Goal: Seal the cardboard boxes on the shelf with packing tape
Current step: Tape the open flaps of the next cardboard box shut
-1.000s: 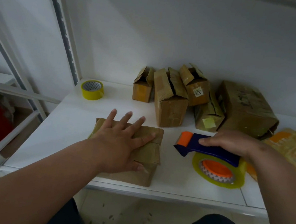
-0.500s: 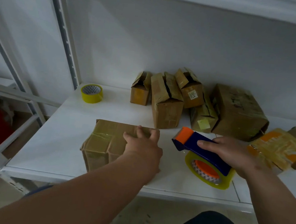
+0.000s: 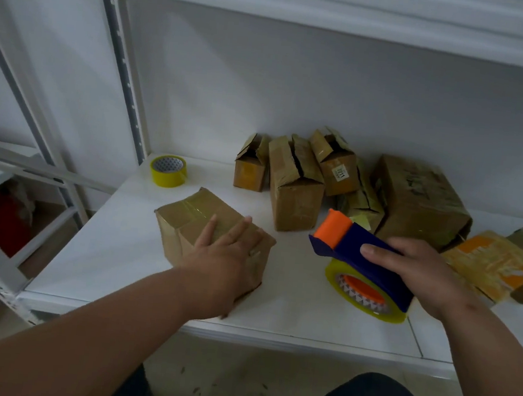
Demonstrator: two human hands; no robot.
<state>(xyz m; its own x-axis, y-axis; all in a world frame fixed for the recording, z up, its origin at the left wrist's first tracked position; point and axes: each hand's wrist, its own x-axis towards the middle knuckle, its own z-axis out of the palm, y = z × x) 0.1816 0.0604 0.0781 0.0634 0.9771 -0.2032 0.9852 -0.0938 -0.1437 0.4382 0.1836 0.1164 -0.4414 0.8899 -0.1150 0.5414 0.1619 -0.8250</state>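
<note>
The left hand lies flat, fingers straight, on top of a taped cardboard box and covers its near right part. The right hand grips a tape dispenser from above, fingers curled round its blue body.

The taped box sits near the front edge of the white shelf, left of centre, turned so one corner faces the person; its long axis runs from near right to far left. It is plain brown, creased, with a band of clear glossy tape across the top and down the left face. Its near right side is hidden under the hand and forearm.

The dispenser is tilted, with its orange front end raised and pointing far left toward the box, apart from it. A yellowish tape roll with an orange hub hangs below the blue body, close over the shelf; whether it touches the shelf cannot be told.

At the back of the shelf stands a cluster of boxes with loose flaps: a small box, a tall box, a tilted labelled box and a large box lying on its side. Another box behind the dispenser is mostly hidden. A spare yellow tape roll lies flat at the far left corner. At the right, a flattened orange and yellow package is partly covered by the right hand.
</note>
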